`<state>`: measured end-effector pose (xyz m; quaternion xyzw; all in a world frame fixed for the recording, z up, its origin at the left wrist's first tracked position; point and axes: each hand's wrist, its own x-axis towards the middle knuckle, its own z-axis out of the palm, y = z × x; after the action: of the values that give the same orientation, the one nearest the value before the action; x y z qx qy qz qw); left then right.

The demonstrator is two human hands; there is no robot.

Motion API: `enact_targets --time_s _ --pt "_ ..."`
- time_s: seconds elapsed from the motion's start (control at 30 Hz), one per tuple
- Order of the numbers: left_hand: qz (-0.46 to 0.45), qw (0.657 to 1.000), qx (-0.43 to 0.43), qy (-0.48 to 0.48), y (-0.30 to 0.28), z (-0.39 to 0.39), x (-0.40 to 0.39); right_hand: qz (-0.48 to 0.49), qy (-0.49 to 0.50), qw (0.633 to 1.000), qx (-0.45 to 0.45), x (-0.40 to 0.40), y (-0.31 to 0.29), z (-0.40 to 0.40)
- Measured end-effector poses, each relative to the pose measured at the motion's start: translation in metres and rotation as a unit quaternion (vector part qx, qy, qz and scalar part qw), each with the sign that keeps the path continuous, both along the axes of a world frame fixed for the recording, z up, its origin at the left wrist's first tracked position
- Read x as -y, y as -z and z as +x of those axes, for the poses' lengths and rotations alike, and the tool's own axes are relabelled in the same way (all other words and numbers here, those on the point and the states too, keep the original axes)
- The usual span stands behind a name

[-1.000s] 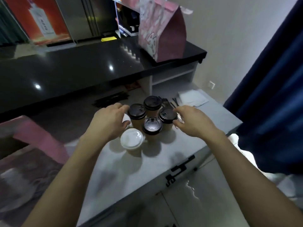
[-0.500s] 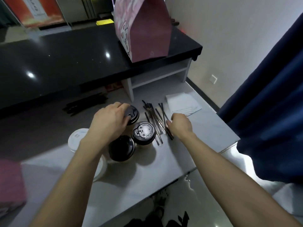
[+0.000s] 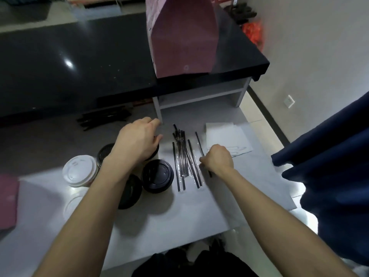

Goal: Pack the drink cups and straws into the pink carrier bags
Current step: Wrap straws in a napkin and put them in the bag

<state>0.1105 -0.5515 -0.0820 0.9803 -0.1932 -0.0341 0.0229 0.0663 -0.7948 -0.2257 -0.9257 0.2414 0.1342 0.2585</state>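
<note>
Several paper cups stand on the grey worktop (image 3: pixel 199 208): one with a white lid (image 3: pixel 79 170) and black-lidded ones (image 3: pixel 156 175), (image 3: pixel 129 191), (image 3: pixel 104 152). My left hand (image 3: pixel 137 142) lies on top of another black-lidded cup, fingers curled over its lid, hiding most of it. Just right of the cups lies a loose bunch of wrapped black straws (image 3: pixel 183 156). My right hand (image 3: pixel 217 159) is a fist closed on one black straw (image 3: pixel 198 140) at the bunch's right edge. A pink carrier bag (image 3: pixel 179 37) stands upright on the black counter behind.
White napkins (image 3: pixel 229 136) lie right of the straws. A flat pink bag (image 3: pixel 8 200) sits at the far left edge. More dark straws (image 3: pixel 103 118) lie under the black counter (image 3: pixel 79 66). A blue curtain (image 3: pixel 329 156) hangs at the right, past the worktop's edge.
My right hand left the cups, moved right to the straws and closed on one. My left hand stayed on top of a black-lidded cup. The view tilted down and right.
</note>
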Motion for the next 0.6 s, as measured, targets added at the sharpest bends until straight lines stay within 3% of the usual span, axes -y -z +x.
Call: enact_targets --time_s 0.13,0.23,0.3,0.4,0.47,0.53,0.6 --pt "0.003 0.999 -0.005 -0.032 0.008 -0.013 0.029 0.082 -0.047 0.994 0.059 0.024 -0.019 -0.006" --pt "-0.114 0.988 -0.045 -0.095 0.022 -0.023 0.067 0.166 -0.068 0.976 0.124 0.042 -0.039 -0.006" --pt "-0.254 0.947 -0.116 -0.161 0.034 -0.026 0.096 0.210 -0.097 0.960 0.159 0.052 -0.048 -0.007" --pt "-0.466 0.826 -0.216 -0.234 0.052 -0.032 0.132 0.242 -0.166 0.942 0.163 0.063 -0.049 -0.005" --pt "-0.539 0.769 -0.224 -0.262 0.060 -0.034 0.142 0.272 -0.190 0.933 0.138 0.075 -0.040 -0.002" --pt "-0.562 0.752 -0.197 -0.281 0.066 -0.036 0.141 0.244 -0.176 0.939 0.165 0.091 -0.024 0.004" --pt "-0.563 0.755 -0.171 -0.288 0.071 -0.038 0.138 0.134 -0.149 0.958 0.204 0.108 -0.005 0.013"
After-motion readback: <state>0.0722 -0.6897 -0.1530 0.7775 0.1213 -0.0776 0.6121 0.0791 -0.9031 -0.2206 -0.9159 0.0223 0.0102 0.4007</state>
